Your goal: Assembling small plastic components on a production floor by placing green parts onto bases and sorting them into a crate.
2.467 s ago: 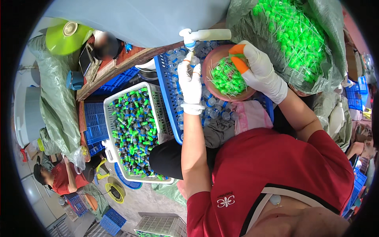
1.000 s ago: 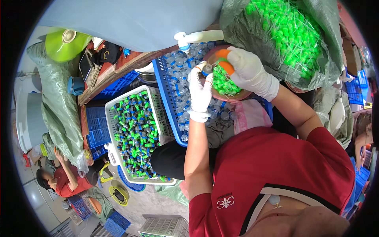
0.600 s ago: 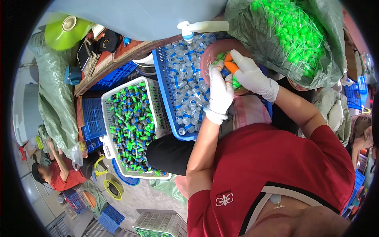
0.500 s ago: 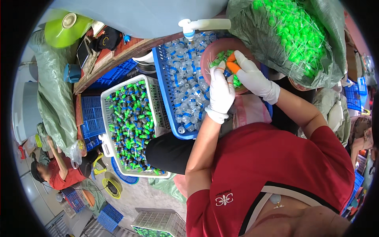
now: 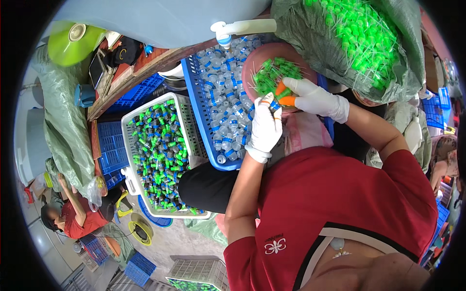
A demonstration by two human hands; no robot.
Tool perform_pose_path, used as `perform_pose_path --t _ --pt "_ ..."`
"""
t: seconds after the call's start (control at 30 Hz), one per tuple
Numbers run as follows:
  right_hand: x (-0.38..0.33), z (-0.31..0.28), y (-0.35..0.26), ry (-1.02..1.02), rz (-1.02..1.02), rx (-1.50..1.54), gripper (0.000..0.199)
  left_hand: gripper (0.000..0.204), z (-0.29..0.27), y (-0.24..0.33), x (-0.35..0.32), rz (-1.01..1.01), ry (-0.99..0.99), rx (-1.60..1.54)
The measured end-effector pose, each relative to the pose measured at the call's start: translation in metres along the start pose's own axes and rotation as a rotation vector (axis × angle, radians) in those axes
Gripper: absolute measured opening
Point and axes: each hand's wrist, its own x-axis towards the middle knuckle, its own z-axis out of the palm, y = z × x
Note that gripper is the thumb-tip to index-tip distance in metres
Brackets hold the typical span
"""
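Observation:
Both my hands wear white gloves and meet at the near edge of a pink bowl (image 5: 249, 65). Inside the bowl lie many green caps with thin white stems (image 5: 274, 72). My left hand (image 5: 266, 126) is closed round a small bottle with a blue band (image 5: 274, 105), mostly hidden by the fingers. My right hand (image 5: 318, 101), with orange covers on its fingertips, is curled beside that bottle, its fingers pointing left. Whatever its fingers pinch is too small to make out.
A blue crate (image 5: 197, 92) of clear blue-banded bottles stands under the bowl. Left of it, a white crate (image 5: 187, 104) holds green-capped bottles. A grey-green sack (image 5: 291, 24) of green caps lies at the upper right. A white tap (image 5: 247, 27) juts overhead. Another person (image 5: 80, 218) sits far left.
My hands have drawn back toward me and lower, from over the bowl to its near edge, uncovering the green caps. The right hand's fingers have shifted beside the bottle.

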Motion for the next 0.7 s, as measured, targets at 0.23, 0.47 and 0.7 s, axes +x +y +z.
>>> perform_pose_path --t 0.23,0.47,0.7 --pt "-0.011 0.0 -0.003 -0.102 -0.121 -0.031 0.015 0.033 -0.026 -0.023 0.004 -0.745 -0.499 -1.289" --pt "-0.007 0.0 0.02 0.073 0.062 -0.034 0.026 0.037 0.0 0.009 0.008 0.015 -0.15 0.036" --pt "-0.013 0.005 0.009 0.063 -0.27 -0.436 0.028 0.032 -0.021 -0.001 -0.002 -0.709 -0.41 -0.848"
